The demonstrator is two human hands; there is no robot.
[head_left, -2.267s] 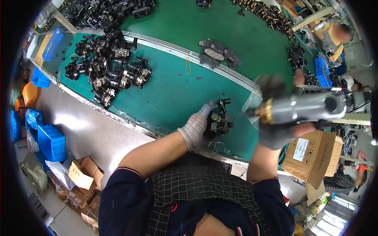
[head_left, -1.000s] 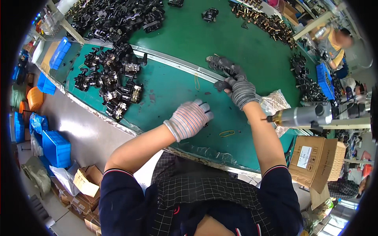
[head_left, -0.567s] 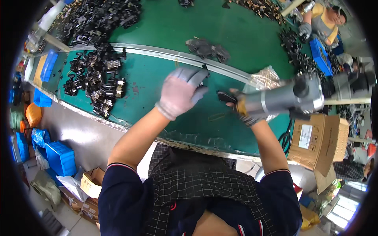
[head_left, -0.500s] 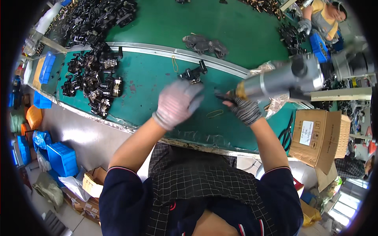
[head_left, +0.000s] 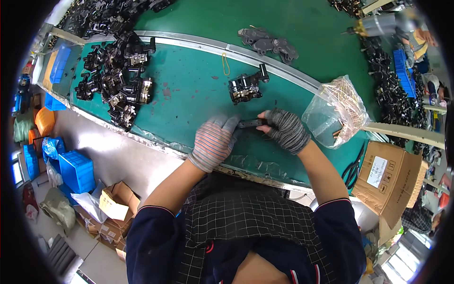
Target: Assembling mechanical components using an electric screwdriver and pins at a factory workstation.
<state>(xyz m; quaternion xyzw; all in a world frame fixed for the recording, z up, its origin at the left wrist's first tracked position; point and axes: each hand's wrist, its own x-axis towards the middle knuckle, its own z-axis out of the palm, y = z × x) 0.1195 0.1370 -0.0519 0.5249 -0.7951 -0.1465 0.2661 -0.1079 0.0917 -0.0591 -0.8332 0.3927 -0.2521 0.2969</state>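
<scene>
My left hand (head_left: 213, 143), in a pinkish striped glove, closes its fingers at the left end of a small dark bar-shaped part (head_left: 250, 124). The right end of that part is pinched in my right hand (head_left: 287, 130), in a grey knitted glove with bare fingertips. Both hands are low over the near strip of the green table (head_left: 189, 94). Just beyond them lies a black-and-shiny metal assembly (head_left: 246, 89) with an arm sticking up to the right. A yellow rubber band (head_left: 225, 64) rests behind it.
Similar assemblies (head_left: 118, 87) are heaped at left. Dark grey flat parts (head_left: 267, 45) lie past the metal rail (head_left: 198, 46). To the right are a clear bag of copper-coloured pins (head_left: 343, 111) and a cardboard box (head_left: 385, 173). A power screwdriver (head_left: 380, 24) hangs upper right, near a co-worker (head_left: 418, 45).
The power screwdriver has swung from beside my right hand to the upper right. My hands have come together at the dark bar-shaped part, nearer me, away from the assembly. The view has shifted slightly.
</scene>
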